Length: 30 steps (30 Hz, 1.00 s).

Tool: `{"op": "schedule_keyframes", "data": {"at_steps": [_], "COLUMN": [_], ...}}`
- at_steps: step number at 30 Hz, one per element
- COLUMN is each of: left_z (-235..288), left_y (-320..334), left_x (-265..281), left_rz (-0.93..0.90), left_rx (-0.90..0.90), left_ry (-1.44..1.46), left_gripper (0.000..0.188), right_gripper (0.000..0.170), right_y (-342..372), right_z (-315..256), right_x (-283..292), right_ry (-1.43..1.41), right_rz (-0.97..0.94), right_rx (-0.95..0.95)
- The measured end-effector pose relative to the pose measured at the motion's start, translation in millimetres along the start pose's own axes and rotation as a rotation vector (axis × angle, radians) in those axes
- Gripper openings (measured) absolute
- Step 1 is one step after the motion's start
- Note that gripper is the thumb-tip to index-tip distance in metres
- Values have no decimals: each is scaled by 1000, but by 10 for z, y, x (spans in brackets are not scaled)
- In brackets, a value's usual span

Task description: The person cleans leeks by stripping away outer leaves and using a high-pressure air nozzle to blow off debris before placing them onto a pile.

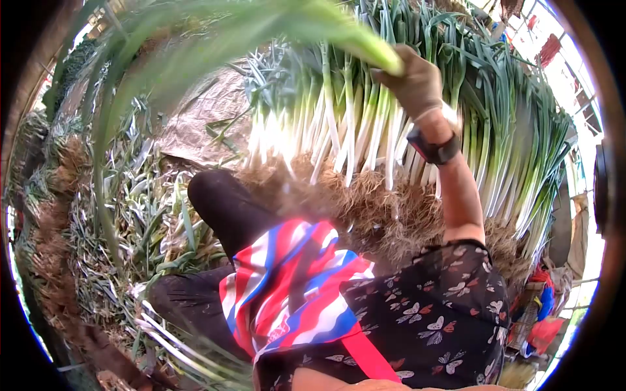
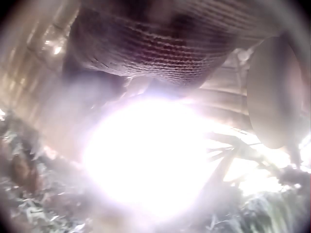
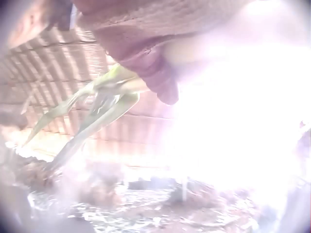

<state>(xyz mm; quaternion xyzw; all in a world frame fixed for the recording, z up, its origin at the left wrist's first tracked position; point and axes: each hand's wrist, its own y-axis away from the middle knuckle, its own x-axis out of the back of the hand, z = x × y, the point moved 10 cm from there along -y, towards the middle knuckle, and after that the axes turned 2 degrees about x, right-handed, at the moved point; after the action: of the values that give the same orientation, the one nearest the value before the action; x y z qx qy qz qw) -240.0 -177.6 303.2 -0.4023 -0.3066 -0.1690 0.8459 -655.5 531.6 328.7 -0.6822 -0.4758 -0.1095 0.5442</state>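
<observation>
Head cam: my tan-gloved right hand point(image 1: 414, 83) is clamped on a long green-leaved leek point(image 1: 355, 42), up over the far row of white-stemmed leeks point(image 1: 350, 130). Left wrist: ribbed-knit-gloved left hand point(image 2: 155, 43), can't tell its fingers, glare. Right wrist: leek leaves dangle left.

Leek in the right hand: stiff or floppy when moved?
The leek probably has floppy leaves: they arch and droop. Its stalk likely bends less: it looks fairly straight beside the right hand. Probably light: only that hand shows supporting it.
</observation>
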Motion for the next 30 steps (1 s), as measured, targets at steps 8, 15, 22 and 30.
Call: {"op": "schedule_keyframes", "data": {"at_steps": [8, 15, 22, 30], "left_z": [-2072, -1063, -880, -563], "left_y": [2664, 3218, 2893, 2605], "left_x": [-1280, -1840, -1602, -434], "left_rz": [-615, -707, -611, -466], "left_rx": [625, -666, 50, 949], "left_ry": [-50, -1189, -749, 601], "left_gripper": [22, 11, 9, 18], "right_gripper": [37, 34, 53, 32], "right_y": [974, 1153, 1442, 1391], "right_z": [3762, 3421, 285, -1685], "right_x": [-1397, -1905, -2988, -3311], "right_ry": [463, 168, 92, -312], "right_rz": [-447, -302, -802, -822], "right_rx": [-559, 316, 66, 418]}}
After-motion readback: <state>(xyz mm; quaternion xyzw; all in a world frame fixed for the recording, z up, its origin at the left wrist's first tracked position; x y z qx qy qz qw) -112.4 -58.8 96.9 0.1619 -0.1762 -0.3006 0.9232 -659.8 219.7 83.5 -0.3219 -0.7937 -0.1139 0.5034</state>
